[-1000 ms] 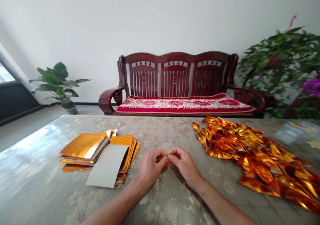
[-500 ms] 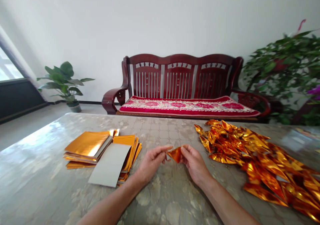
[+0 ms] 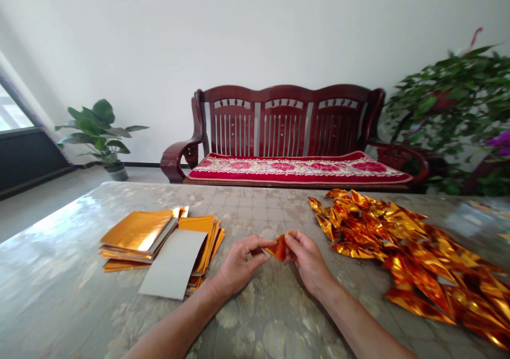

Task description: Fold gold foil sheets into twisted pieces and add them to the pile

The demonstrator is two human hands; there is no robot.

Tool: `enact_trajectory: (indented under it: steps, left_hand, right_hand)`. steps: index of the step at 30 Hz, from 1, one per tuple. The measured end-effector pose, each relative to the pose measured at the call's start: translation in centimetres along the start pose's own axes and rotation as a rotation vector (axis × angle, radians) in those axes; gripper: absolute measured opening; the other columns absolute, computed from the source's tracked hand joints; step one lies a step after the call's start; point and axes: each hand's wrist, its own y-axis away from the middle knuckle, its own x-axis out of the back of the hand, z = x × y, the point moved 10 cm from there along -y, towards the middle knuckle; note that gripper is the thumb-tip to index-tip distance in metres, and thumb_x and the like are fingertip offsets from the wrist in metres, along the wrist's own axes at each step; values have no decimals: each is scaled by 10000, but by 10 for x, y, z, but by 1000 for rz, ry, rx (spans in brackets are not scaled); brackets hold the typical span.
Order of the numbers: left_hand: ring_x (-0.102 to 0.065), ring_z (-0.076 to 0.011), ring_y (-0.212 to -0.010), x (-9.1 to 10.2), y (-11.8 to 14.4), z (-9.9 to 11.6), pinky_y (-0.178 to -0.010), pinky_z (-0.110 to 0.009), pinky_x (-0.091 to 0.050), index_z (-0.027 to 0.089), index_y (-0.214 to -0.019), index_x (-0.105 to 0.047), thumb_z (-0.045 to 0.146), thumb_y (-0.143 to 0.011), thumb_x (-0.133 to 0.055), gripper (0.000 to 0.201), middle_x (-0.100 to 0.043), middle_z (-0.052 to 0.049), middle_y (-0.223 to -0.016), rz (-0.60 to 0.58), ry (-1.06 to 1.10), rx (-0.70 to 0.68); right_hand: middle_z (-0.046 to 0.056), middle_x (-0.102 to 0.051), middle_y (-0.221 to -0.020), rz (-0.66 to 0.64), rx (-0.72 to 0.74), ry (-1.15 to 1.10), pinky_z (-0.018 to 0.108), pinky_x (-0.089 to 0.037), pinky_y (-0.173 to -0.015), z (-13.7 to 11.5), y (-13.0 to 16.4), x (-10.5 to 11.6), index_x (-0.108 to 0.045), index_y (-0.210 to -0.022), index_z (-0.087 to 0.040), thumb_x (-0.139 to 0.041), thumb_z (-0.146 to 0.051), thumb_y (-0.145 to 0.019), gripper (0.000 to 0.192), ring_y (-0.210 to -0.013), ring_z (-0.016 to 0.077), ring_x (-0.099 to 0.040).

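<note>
Between my hands is a small folded piece of gold foil paper (image 3: 278,249), orange and shiny, held just above the table. My right hand (image 3: 305,255) pinches its right end between thumb and fingers. My left hand (image 3: 244,262) closes on its left tip with thumb and index finger. To the left lie stacks of flat gold foil sheets (image 3: 133,230), with a sheet showing its grey back (image 3: 175,263) on top of the nearer stack. A large heap of folded gold foil pieces (image 3: 398,242) spreads over the right side.
The table (image 3: 255,316) has a patterned, glossy cover. A clear plastic bag (image 3: 474,218) lies at the right, behind the heap. Beyond the table stand a dark red wooden bench (image 3: 282,120) and potted plants (image 3: 104,130) on both sides.
My left thumb and index finger have come closer together at the left tip of the folded foil paper. My right hand keeps its pinch; the stacks and heap look the same.
</note>
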Motion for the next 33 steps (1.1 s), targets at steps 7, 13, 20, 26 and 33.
enact_trajectory:
  steps: [7, 13, 20, 26, 33]
  left_hand:
    - [-587, -137, -709, 6, 4, -8, -713, -246, -473, 222, -1126, -732, 279, -798, -701, 334, -691, -10, -815, 95, -30, 3]
    - [-622, -149, -748, 13, 8, -21, -708, -243, -476, 217, -958, -777, 246, -851, -632, 183, -725, -23, -840, 232, -20, 67]
    - [-567, -114, -653, 32, 15, -13, -640, -214, -469, 209, -1074, -734, 179, -834, -654, 255, -644, 19, -731, 427, -91, 9]
    - [-612, -135, -753, 36, 18, 13, -717, -249, -475, 227, -1097, -704, 158, -882, -623, 239, -685, -4, -814, 438, -329, -192]
    - [-641, -156, -820, 38, 21, 34, -769, -282, -444, 244, -953, -719, 201, -908, -619, 117, -725, -12, -872, 434, -526, -302]
  right_hand:
    - [-57, -557, -572, 78, 46, -40, 217, -368, -520, -2, -1, 6, -589, -817, -190, -818, -517, -648, 433, -533, 100, -466]
    - [-44, -587, -602, 120, 102, -48, 226, -394, -523, -7, 2, 6, -597, -842, -192, -804, -503, -675, 409, -547, 112, -497]
    - [-15, -641, -624, 113, 142, 5, 245, -445, -551, -13, 7, 1, -586, -818, -200, -796, -484, -685, 378, -592, 147, -567]
    - [-20, -643, -646, 66, 148, 18, 237, -440, -547, -14, 9, -6, -579, -795, -204, -816, -397, -666, 331, -593, 139, -564]
    - [-6, -665, -695, 57, 162, 57, 239, -437, -555, -12, 9, -6, -670, -875, -174, -813, -377, -650, 335, -583, 123, -545]
